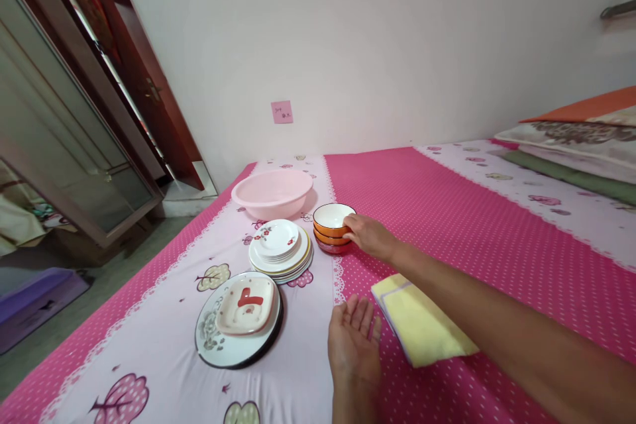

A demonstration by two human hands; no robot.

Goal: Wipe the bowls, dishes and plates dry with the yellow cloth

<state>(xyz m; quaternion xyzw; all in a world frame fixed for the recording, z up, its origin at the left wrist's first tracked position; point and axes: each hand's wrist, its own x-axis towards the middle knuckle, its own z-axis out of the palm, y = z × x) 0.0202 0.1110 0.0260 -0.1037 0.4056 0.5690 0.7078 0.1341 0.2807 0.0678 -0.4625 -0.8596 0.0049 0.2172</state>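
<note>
My right hand [368,234] grips the rim of the top bowl [332,217], orange outside and white inside, on a stack of bowls. Below it sit another orange bowl and a red bowl [334,246]. Nearer to me, my left hand [355,338] is palm up with fingers stretched, holding nothing. A folded yellow cloth [422,324] lies just right of it, partly behind my right forearm. Left of the bowls stands a stack of white plates [276,238], the top ones small with red flowers. A squarish bear-pattern dish [246,305] rests on large round plates [211,344].
A pink plastic basin [272,193] stands behind the plates, near the wall. Folded bedding [576,146] is piled at the far right. The pink patterned sheet [387,179] covers the bed. A purple box [42,305] is on the floor at left.
</note>
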